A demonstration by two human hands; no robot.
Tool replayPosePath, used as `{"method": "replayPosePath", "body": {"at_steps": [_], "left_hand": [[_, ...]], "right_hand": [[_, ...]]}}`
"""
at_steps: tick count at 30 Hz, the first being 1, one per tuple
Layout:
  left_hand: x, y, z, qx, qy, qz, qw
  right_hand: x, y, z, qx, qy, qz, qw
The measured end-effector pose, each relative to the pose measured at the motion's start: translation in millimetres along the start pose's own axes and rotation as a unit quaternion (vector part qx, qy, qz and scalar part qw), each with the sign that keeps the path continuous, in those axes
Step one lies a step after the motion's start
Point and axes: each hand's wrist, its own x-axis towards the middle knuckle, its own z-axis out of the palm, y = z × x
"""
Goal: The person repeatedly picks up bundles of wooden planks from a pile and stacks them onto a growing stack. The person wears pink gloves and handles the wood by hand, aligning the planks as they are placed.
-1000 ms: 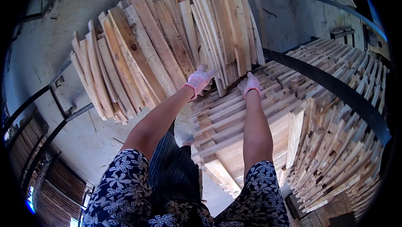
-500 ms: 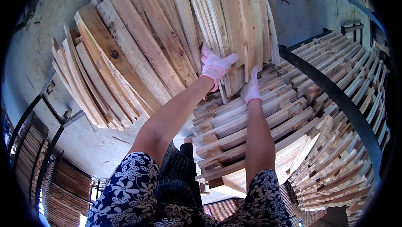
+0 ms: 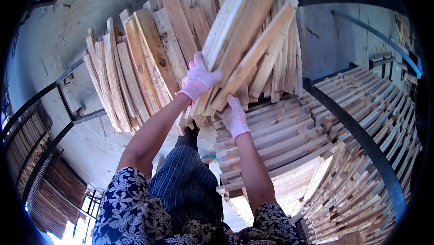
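Note:
A bundle of wooden slats (image 3: 239, 32) lies slanted on a larger heap of pale slats (image 3: 167, 32), its far ends leaning right. My left hand (image 3: 199, 80), in a white and pink knit glove, grips the bundle from its left side, fingers along the edge and thumb across the top. At the bundle's near right corner, my gloved right hand (image 3: 235, 117) clasps the ends, its thumb up against a light slat (image 3: 260, 52). The right hand's other fingers are mostly hidden under the wood.
To the right, slats lie stacked in layered rows (image 3: 280, 132) behind a dark curved metal bar (image 3: 352, 127). Another metal frame (image 3: 63, 104) stands at the left, with more stacked wood (image 3: 49, 204) beyond it. Below the bundle is my leg in striped dark cloth (image 3: 183, 177).
Several slats have been drawn together into a bundle and swung askew, near ends toward me and left. Both hands have come closer and moved left with them.

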Motion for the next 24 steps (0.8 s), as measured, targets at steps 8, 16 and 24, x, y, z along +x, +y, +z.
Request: {"method": "replayPosePath", "body": {"at_steps": [8, 16, 24], "left_hand": [[5.7, 5.3, -0.9, 0.027, -0.001, 0.023, 0.999], [-117.5, -37.8, -77.7, -0.167, -0.198, -0.013, 0.966], [-215.8, -108.7, -58.0, -0.319, -0.266, -0.001, 0.91]], "right_hand": [[52.0, -67.1, 45.6, -0.118, 0.055, -0.064, 0.989], [-95.5, -28.8, 67.4, -0.135, -0.037, 0.016, 0.99], [-173.4, 11.3, 89.8, -0.029, -0.01, 0.044, 0.999]]}}
